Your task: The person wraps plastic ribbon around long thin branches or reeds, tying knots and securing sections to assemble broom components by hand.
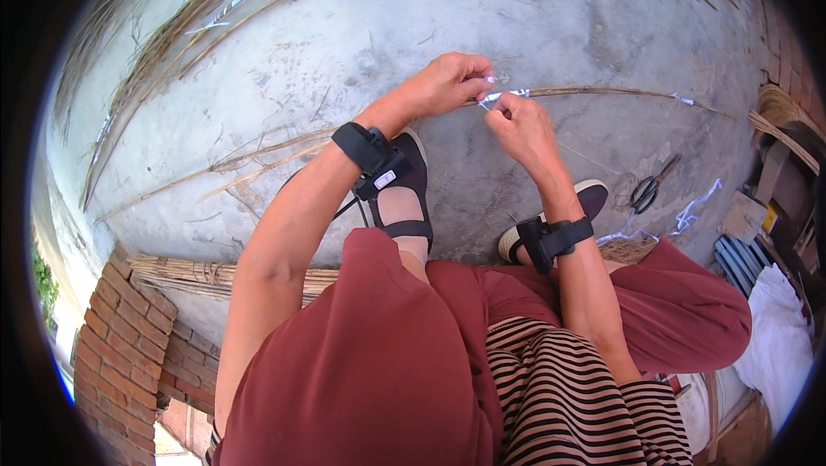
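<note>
A thin bundle of dry plant stalks (600, 90) lies across in front of me, with white printed strip (506, 97) wound around its middle. My left hand (452, 84) is closed above the wound part, a small bit of strip showing at its fingertips. Just to the right and nearer me, my right hand (524, 127) has its thumb and forefinger pinched at a loose end of the strip (485, 106). The fingers hide part of the wrapping. Farther right, a second band of white strip (683, 99) circles the bundle near its thin tip.
Scissors (645, 193) and a loose tangle of white strip (690, 215) lie on the concrete floor (413, 27) to the right. Wrapped stalk bundles (155, 46) rest at the upper left. A tied stalk bundle (187, 272) is beside a brick wall (119, 337). A white sack (774, 330) sits right.
</note>
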Tool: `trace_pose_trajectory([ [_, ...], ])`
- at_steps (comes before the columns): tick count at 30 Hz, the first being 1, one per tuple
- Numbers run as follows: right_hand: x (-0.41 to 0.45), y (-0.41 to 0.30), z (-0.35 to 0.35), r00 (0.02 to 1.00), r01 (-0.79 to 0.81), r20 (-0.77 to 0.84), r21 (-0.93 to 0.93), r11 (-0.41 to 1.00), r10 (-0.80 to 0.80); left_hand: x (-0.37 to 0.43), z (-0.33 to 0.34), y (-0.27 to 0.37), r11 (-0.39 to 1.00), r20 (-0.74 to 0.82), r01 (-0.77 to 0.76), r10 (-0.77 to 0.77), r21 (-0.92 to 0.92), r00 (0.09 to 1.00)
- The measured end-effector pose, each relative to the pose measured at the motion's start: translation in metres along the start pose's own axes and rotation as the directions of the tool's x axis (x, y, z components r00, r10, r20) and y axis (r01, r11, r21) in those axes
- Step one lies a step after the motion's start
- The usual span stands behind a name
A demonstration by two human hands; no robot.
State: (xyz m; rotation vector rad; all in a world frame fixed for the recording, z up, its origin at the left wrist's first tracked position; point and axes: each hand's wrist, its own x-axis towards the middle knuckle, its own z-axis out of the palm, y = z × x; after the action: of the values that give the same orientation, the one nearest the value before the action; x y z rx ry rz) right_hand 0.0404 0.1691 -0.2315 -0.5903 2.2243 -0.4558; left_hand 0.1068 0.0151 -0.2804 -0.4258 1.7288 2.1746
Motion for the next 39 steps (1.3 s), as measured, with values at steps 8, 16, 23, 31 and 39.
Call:
trace_pose_trajectory([
  [8,-0.002,0.005,0.009,0.995,-0.057,-0.077,0.156,0.986,0.070,0.001,-0.005,-0.011,0.993,0.001,-0.016,0.016,0.113,1.000],
  [16,-0.004,-0.008,0.006,0.955,0.136,-0.261,-0.032,0.990,-0.139,-0.005,-0.008,-0.001,0.979,0.049,-0.011,0.001,0.204,0.999],
  [23,-0.004,-0.010,0.004,0.912,0.233,-0.304,-0.167,0.958,-0.275,-0.005,-0.008,0.010,0.934,0.132,-0.058,0.012,0.351,0.991],
  [31,0.000,-0.006,0.000,0.957,0.186,-0.213,-0.072,0.980,-0.197,-0.007,-0.011,0.000,0.934,0.117,-0.121,0.087,0.336,0.989],
  [39,0.002,-0.002,0.004,0.970,0.156,-0.177,-0.061,0.986,-0.164,-0.007,-0.010,0.005,0.971,0.114,-0.020,-0.007,0.239,0.994],
])
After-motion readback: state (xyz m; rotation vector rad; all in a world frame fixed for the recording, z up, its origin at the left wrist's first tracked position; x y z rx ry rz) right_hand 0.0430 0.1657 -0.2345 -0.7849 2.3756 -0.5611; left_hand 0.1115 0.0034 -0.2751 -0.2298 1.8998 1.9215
